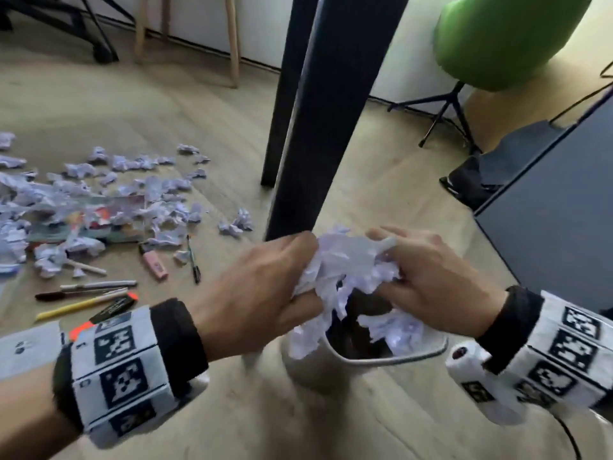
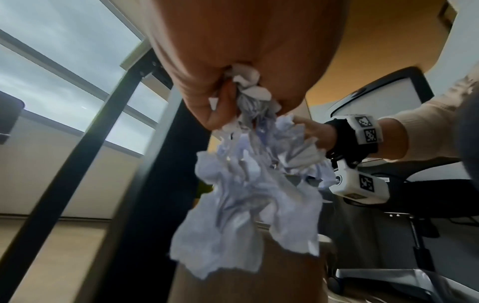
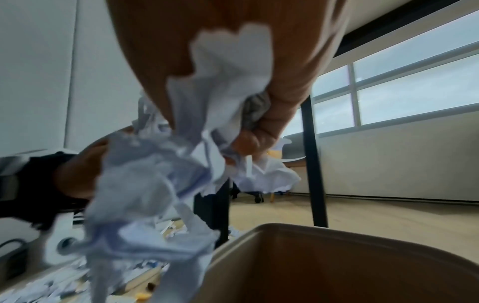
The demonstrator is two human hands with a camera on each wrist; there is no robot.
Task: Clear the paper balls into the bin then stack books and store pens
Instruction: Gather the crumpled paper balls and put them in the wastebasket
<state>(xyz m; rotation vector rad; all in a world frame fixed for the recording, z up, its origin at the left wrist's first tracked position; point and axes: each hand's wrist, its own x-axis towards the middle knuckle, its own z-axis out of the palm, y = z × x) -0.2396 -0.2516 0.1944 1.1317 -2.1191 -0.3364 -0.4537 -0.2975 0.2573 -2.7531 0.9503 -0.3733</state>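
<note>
Both hands hold one bunch of crumpled paper balls (image 1: pixel 348 267) just above the pale bin (image 1: pixel 398 358). My left hand (image 1: pixel 298 280) grips the bunch's left side, and my right hand (image 1: pixel 394 260) grips its right side. Paper hangs below the fingers over the bin's mouth, and more lies inside. In the left wrist view the left hand (image 2: pixel 223 106) clenches the paper bunch (image 2: pixel 246 194). Seen from the right wrist, the right hand (image 3: pixel 259 133) clutches the bunch (image 3: pixel 145 194) over the bin's rim (image 3: pixel 337 235). Several paper balls (image 1: pixel 99 194) cover books (image 1: pixel 99 224) on the floor at left, with pens (image 1: pixel 86 293) in front.
Black table legs (image 1: pixel 318 111) stand just behind the bin. A dark cabinet (image 1: pixel 557 210) is at the right, with a green chair (image 1: pixel 504 38) and a tripod (image 1: pixel 444 117) behind. A pink highlighter (image 1: pixel 154 265) lies among the pens. Wooden stool legs (image 1: pixel 234 41) stand at the back.
</note>
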